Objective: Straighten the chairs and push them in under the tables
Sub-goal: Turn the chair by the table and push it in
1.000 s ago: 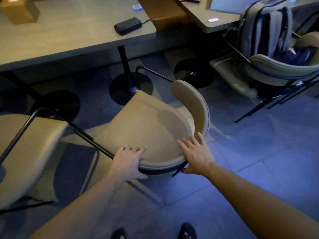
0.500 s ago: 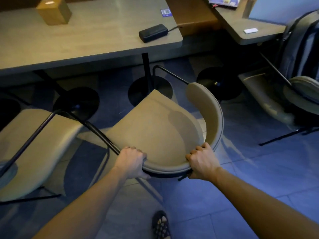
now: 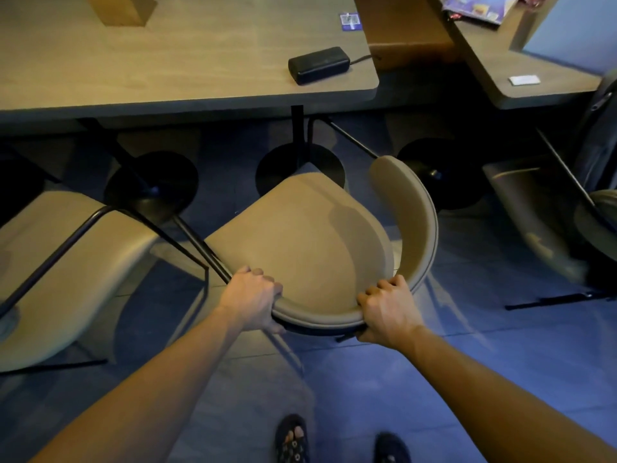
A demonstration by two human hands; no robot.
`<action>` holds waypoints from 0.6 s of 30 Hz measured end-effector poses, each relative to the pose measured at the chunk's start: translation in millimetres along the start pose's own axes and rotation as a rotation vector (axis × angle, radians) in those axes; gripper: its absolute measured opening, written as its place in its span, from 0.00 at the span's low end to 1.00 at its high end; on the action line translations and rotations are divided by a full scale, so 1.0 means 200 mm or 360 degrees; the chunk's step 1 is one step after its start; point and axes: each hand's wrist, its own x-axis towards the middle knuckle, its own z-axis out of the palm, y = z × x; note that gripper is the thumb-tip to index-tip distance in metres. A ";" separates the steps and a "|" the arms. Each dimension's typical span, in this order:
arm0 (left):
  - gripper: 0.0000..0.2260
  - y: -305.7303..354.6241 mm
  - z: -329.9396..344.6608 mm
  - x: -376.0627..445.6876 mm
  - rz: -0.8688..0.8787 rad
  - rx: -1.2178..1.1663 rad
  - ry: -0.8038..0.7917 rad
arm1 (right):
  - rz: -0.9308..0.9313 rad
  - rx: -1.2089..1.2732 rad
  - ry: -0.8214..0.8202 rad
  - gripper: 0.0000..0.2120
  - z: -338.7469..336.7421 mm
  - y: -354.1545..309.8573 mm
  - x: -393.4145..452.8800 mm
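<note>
A beige padded chair (image 3: 300,242) with a curved backrest and black metal frame stands in front of me, its seat facing the wooden table (image 3: 187,71). My left hand (image 3: 252,297) is closed around the left part of the curved backrest rim. My right hand (image 3: 384,309) grips the same rim further right. The seat's front corner lies just short of the table's round black pedestal base (image 3: 300,165). A second beige chair (image 3: 66,269) stands at the left, turned askew, with its black arm bar close to the held chair.
A black power brick (image 3: 319,65) and a wooden block (image 3: 120,10) lie on the table. A second table (image 3: 531,75) stands at the right, with another chair (image 3: 541,215) below it. More black pedestal bases (image 3: 152,187) sit on the tiled floor. My sandalled feet (image 3: 292,439) show below.
My hands went from lying flat on the backrest to gripping its rim. The chair and I have moved closer to the table.
</note>
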 end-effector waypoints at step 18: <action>0.64 0.80 -0.08 -0.04 -0.0515 -0.0688 0.0468 | -0.0286 -0.0129 0.0037 0.66 -0.05 0.64 -0.09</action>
